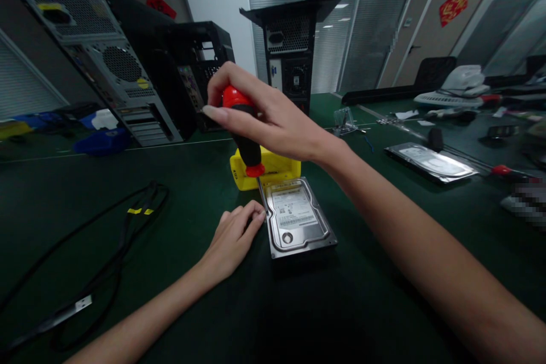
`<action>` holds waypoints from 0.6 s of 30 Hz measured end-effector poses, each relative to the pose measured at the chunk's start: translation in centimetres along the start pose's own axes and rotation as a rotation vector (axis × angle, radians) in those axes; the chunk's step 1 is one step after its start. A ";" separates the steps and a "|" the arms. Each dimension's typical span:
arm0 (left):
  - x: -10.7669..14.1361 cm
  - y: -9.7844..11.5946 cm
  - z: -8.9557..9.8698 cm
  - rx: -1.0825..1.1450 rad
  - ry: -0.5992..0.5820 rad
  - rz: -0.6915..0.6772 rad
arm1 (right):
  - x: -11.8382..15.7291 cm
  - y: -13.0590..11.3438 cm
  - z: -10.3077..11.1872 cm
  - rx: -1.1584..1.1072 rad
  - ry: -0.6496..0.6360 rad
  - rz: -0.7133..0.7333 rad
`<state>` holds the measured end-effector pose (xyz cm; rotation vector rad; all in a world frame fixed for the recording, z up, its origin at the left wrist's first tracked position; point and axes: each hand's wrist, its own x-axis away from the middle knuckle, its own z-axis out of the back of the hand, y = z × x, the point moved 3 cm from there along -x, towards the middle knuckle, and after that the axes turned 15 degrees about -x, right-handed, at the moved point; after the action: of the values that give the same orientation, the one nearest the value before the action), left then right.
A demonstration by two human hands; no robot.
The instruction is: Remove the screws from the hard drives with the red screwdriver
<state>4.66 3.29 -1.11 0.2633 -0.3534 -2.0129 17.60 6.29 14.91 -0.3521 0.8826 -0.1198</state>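
Note:
A silver hard drive (298, 217) lies flat on the green table (350, 307) in front of me. My right hand (264, 116) grips the top of a red and black screwdriver (246, 142) held upright, its thin shaft reaching down to the drive's left edge. My left hand (234, 236) rests on the table beside that edge, fingertips pinched at the screwdriver's tip. A yellow box (277, 169) sits just behind the drive.
Three open black computer cases (106, 62) (200, 68) (292, 45) stand at the back. A black cable (123, 239) with yellow tags loops at the left. A second hard drive (430, 162) and another red-handled tool (505, 170) lie at the right.

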 end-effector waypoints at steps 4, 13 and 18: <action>0.0 -0.1 -0.1 -0.005 0.001 -0.005 | 0.2 -0.7 0.8 -0.027 -0.094 -0.022; 0.1 0.0 0.1 -0.027 0.014 -0.005 | 0.0 -1.4 1.1 0.005 -0.122 0.011; 0.3 0.1 0.1 -0.035 0.007 -0.006 | -0.2 -1.0 0.7 0.076 -0.080 -0.010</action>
<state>4.58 3.01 -0.99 0.2504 -0.3129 -2.0219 18.06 5.57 15.88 -0.2888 0.7946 -0.1470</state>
